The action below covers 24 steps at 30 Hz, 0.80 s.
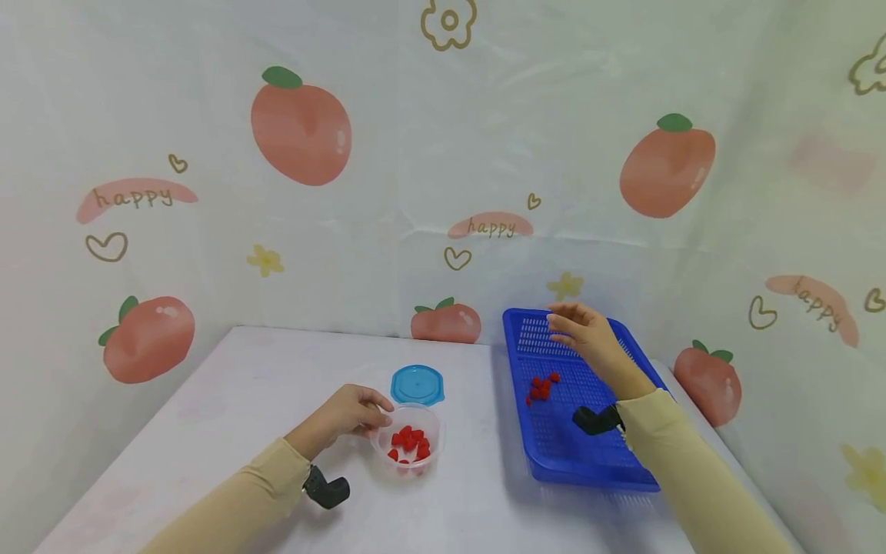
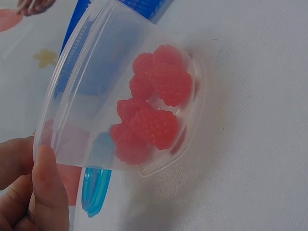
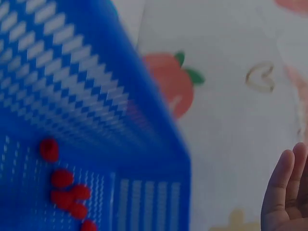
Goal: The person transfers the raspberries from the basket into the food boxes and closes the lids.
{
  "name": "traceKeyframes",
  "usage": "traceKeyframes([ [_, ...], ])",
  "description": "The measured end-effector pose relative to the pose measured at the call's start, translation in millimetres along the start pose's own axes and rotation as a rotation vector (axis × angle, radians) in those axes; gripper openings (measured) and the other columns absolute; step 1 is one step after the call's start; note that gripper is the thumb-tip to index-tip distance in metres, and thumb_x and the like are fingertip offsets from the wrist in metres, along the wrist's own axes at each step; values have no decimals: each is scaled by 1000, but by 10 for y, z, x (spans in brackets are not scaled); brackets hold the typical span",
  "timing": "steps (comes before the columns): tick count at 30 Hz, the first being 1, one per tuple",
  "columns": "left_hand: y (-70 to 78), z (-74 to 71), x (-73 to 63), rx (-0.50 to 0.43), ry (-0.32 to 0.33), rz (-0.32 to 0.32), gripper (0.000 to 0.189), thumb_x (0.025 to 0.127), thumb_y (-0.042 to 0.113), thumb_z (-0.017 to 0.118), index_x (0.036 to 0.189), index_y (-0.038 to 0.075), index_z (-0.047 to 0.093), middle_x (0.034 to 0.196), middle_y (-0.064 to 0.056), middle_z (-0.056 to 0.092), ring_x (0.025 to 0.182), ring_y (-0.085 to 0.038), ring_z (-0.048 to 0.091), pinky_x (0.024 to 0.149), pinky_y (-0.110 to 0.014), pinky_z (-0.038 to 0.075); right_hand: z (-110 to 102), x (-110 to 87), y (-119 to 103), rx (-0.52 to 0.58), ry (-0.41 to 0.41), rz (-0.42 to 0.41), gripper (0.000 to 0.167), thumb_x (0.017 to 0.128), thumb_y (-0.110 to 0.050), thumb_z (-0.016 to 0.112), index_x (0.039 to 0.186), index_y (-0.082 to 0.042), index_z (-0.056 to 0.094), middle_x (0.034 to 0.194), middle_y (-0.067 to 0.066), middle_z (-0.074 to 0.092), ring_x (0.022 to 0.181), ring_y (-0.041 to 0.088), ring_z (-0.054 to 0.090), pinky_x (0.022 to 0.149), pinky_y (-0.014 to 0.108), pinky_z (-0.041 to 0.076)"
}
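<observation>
A clear round plastic tub (image 1: 438,446) stands on the table with several red raspberries (image 1: 408,439) in its bottom. My left hand (image 1: 348,412) pinches the tub's rim on its left side, thumb and fingers on either side of the wall in the left wrist view. Over the far part of a blue slotted basket (image 1: 588,467), my right hand (image 1: 584,331) is raised with nothing in it. Its fingers (image 3: 279,180) are extended in the right wrist view. Several more raspberries (image 3: 62,198) lie on the basket's floor, toward its left side.
A round blue lid (image 1: 418,385) lies on the white table (image 1: 277,385) just behind the tub. The basket's raised walls stand to the right of both. A printed cloth backdrop (image 1: 388,154) closes off the back and right side.
</observation>
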State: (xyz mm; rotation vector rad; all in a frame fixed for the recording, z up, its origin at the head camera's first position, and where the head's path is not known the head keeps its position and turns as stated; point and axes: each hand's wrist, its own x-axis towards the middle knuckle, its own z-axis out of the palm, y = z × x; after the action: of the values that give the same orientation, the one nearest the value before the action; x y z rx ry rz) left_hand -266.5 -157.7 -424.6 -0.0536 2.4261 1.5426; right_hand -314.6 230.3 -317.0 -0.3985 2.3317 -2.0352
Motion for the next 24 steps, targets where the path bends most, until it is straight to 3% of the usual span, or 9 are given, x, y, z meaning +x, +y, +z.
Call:
traceKeyframes([
  [4, 0, 6, 2, -1, 1, -3, 20, 82, 13, 77, 99, 5, 70, 70, -6, 62, 56, -16, 55, 59, -24, 54, -171, 117, 198, -87, 72, 40, 29, 97, -28, 58, 121, -11, 53, 108, -9, 55, 99, 4, 58, 88, 21, 52],
  [9, -2, 6, 2, -5, 1, -1, 20, 82, 13, 77, 99, 5, 70, 70, -6, 62, 56, -16, 55, 58, -24, 54, -275, 217, 481, -213, 149, 128, 53, 97, -31, 58, 134, 4, 44, 119, 5, 56, 115, 26, 57, 91, 25, 53],
  [15, -11, 8, 5, -7, -3, 4, 20, 82, 13, 76, 99, 5, 70, 72, -6, 62, 56, -16, 55, 58, -24, 53, -332, 246, 752, -300, 160, 207, 50, 99, -24, 56, 133, 10, 45, 133, 29, 50, 123, 44, 51, 96, 41, 51],
  [24, -6, 7, 8, -16, -2, -7, 19, 82, 12, 76, 99, 5, 70, 72, -6, 63, 56, -16, 55, 57, -23, 53, -400, 221, 943, -439, 62, 284, 43, 95, -6, 57, 129, 18, 46, 127, 36, 52, 112, 46, 56, 84, 38, 57],
])
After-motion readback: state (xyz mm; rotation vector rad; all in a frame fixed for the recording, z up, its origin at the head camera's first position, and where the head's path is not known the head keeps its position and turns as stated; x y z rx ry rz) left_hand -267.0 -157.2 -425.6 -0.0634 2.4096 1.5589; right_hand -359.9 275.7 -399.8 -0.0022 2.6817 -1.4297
